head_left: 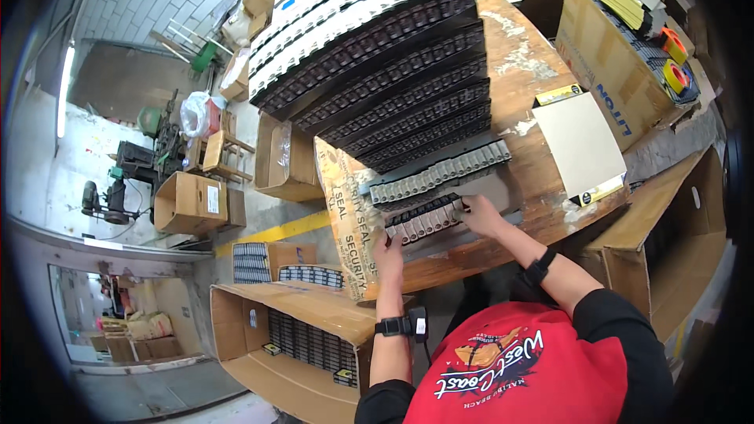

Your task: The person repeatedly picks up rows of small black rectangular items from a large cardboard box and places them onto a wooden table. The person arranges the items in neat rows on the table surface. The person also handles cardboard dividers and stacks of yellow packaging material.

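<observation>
My left hand (pixel 388 253) grips the left end of a short row of small pale-faced black packs (pixel 425 224), low over the near side of the wooden table (pixel 542 63). My right hand (pixel 481 217) closes on the row's right end, fingers bent round it. What the packs hold is too small to make out. Just beyond lies a longer row of similar packs (pixel 440 176), standing side by side. Farther back rises a tall stack of black trays (pixel 385 63) filled with packs, white along the top.
A cream cardboard sheet (pixel 580 145) lies at the table's right. Open cartons (pixel 294 298) with stacked packs stand at lower left, another box (pixel 667 243) at right. Tape rolls (pixel 675 76) sit on a full carton (pixel 601 71). Machinery (pixel 129 169) stands far left.
</observation>
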`<state>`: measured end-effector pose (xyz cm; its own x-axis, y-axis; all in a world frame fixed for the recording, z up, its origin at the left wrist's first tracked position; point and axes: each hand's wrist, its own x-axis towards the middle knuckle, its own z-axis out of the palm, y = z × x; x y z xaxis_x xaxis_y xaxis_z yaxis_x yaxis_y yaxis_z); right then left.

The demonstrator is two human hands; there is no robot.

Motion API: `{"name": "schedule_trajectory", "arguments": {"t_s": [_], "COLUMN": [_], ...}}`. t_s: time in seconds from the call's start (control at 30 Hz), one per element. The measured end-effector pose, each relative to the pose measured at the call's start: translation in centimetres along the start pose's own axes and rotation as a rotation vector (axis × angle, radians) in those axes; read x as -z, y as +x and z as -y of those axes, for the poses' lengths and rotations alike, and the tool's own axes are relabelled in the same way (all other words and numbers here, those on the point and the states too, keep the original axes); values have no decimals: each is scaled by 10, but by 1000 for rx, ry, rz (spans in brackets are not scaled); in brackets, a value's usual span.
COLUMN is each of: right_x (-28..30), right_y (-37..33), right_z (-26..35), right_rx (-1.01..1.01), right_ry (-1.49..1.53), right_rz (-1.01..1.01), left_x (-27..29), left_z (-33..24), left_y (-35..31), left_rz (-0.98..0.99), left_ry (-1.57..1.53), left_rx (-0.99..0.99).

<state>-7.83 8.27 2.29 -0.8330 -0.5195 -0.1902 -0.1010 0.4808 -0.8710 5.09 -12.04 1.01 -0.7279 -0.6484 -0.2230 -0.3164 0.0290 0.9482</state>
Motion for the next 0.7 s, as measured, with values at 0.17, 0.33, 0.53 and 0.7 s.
{"name": "schedule_trajectory", "arguments": {"t_s": [0.17, 0.33, 0.53, 0.7], "right_x": [-17, -29, -24, 5], "right_y": [51, 67, 65, 51], "right_z": [8, 7, -28, -56], "right_rx": [-178, -188, 71, 124], "right_ry": [168, 20, -347, -518], "right_rz": [114, 111, 149, 160], "left_x": [-4, -3, 27, 138], "left_z": [20, 15, -26, -93], "left_y": [46, 57, 29, -45], "left_rz": [-166, -111, -77, 320], "left_ry": [504, 457, 499, 146], "left_rx": [-248, -71, 71, -71]}}
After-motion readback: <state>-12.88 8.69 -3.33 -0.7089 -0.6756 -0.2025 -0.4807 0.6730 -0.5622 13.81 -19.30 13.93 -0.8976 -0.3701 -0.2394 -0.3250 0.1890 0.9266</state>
